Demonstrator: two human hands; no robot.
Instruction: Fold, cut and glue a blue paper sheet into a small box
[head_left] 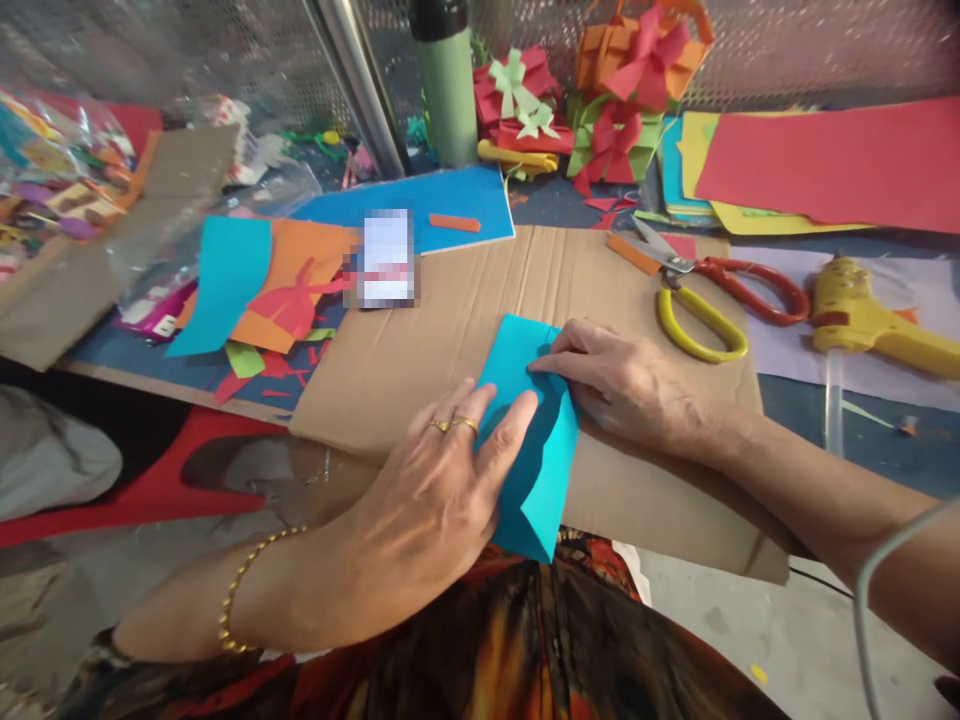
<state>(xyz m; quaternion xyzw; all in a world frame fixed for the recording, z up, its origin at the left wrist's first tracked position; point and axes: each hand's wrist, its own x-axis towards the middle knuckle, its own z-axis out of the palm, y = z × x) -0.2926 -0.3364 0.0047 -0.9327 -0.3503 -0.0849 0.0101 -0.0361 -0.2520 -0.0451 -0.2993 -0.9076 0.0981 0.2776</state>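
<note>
A folded sheet of turquoise paper [525,440] lies on the brown cardboard [660,500], its lower end reaching past the near edge. One long side is folded over, and a slanted fold shows near its lower end. My left hand [442,470] rests on the left side of the paper, fingers stretched out and thumb apart. At the right edge, my right hand [619,380] has its fingers curled and grips the paper, the index fingertip pressing on its face. The fingers beneath are partly hidden.
Scissors [690,270] with red and yellow handles lie beyond my right hand, near a yellow glue gun [847,310]. Coloured sheets [817,165] and folded paper gift boxes [630,90] sit at the back, beside a green bottle [448,95]. Paper scraps [281,305] lie left.
</note>
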